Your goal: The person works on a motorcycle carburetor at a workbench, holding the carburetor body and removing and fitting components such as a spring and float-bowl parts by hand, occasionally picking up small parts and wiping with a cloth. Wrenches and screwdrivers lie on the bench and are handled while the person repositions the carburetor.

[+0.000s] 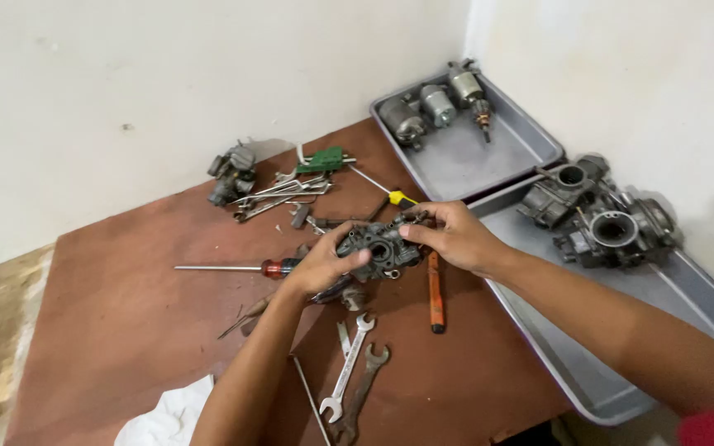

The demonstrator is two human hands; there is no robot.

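In the head view, the left hand and right hand both close on a grey carburetor, held just above the brown board, over a screwdriver and near the wrenches. It looks like cast metal: stiff, fairly heavy for its bulk, perhaps oily, so the solid body seems a safer hold than its small protruding fittings. Trays of similar parts lie at right.
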